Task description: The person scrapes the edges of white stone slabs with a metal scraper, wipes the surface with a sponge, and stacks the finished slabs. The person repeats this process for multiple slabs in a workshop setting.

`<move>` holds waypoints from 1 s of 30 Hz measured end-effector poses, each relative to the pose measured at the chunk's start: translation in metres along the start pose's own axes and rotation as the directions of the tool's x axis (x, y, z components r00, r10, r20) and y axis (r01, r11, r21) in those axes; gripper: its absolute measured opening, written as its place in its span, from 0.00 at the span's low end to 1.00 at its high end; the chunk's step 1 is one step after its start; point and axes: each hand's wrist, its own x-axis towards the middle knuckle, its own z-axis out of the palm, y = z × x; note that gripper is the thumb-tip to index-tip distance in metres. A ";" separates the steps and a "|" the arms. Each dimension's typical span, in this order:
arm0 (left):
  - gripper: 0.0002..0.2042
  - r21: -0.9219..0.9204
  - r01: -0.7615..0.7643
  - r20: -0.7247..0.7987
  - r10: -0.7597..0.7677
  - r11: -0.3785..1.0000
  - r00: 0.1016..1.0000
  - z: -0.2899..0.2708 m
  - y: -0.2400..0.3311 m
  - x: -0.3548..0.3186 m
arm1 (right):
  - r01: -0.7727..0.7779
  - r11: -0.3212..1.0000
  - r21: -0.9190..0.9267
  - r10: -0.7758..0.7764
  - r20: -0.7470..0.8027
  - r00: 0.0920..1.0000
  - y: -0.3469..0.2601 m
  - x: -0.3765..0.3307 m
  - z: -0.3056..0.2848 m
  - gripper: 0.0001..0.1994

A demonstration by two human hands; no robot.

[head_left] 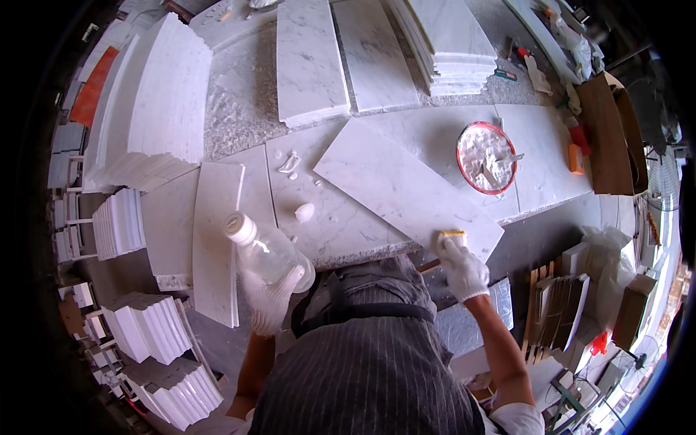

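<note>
My left hand (270, 301), in a white knit glove, is wrapped round a clear plastic bottle (270, 252) with a white cap, tilted over the table's near edge. My right hand (462, 268), also gloved, is closed at the near right end of a white marble slab (406, 185). A thin yellow-edged thing (453, 233) shows at its fingertips; the glove hides the rest. The slab lies askew on other marble pieces, its right end jutting past the table edge. Beyond its right half stands a red-rimmed tub (459, 156) of white paste with a scraper (500, 161) in it.
Marble slabs stand stacked at the left (163, 94) and lie piled at the far right (453, 43). A narrow slab (216, 246) overhangs the edge at left. White crumpled bits (304, 212) lie on the tabletop. A cardboard box (605, 134) stands at the right end.
</note>
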 end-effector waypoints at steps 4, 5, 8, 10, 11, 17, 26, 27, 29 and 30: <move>0.36 0.004 0.073 -0.005 -0.073 0.997 0.997 0.002 0.005 -0.003 | 0.188 0.968 0.165 -0.163 -0.157 0.974 -0.051 0.050 0.015 0.13; 0.37 -0.025 0.088 -0.015 -0.089 0.996 0.996 0.003 -0.001 -0.004 | 0.227 0.961 0.158 -0.202 -0.160 0.966 -0.056 0.069 0.022 0.12; 0.37 -0.026 0.047 0.018 -0.047 0.999 0.999 0.010 -0.011 -0.007 | 0.303 0.943 0.137 -0.278 -0.173 0.945 -0.081 0.125 0.028 0.08; 0.36 -0.011 0.071 0.097 -0.070 0.997 0.993 0.018 0.001 -0.008 | 0.290 0.953 0.090 -0.260 -0.253 0.932 -0.087 0.152 0.039 0.07; 0.36 -0.013 0.091 0.116 -0.089 0.996 0.989 0.021 0.007 -0.008 | 0.289 0.955 0.065 -0.260 -0.285 0.923 -0.094 0.157 0.040 0.07; 0.41 0.464 -0.128 0.227 0.022 0.876 0.974 0.031 -0.012 -0.003 | 0.237 0.948 0.213 -0.214 -0.122 0.969 -0.062 0.067 0.027 0.08; 0.36 0.863 -0.231 0.415 -0.369 0.450 0.832 0.095 -0.026 0.035 | -0.106 0.941 0.321 0.131 -0.055 0.990 -0.014 0.009 0.020 0.20; 0.36 0.876 -0.234 0.403 -0.373 0.421 0.836 0.101 -0.031 0.042 | -0.109 0.935 0.338 0.138 -0.063 0.988 -0.014 0.007 0.020 0.20; 0.36 0.891 -0.204 0.368 -0.384 0.405 0.847 0.109 -0.028 0.054 | -0.114 0.922 0.370 0.153 -0.079 0.985 -0.013 0.005 0.021 0.20; 0.35 0.884 -0.242 0.395 -0.364 0.399 0.843 0.111 -0.028 0.057 | -0.124 0.918 0.378 0.164 -0.077 0.983 -0.012 0.005 0.021 0.21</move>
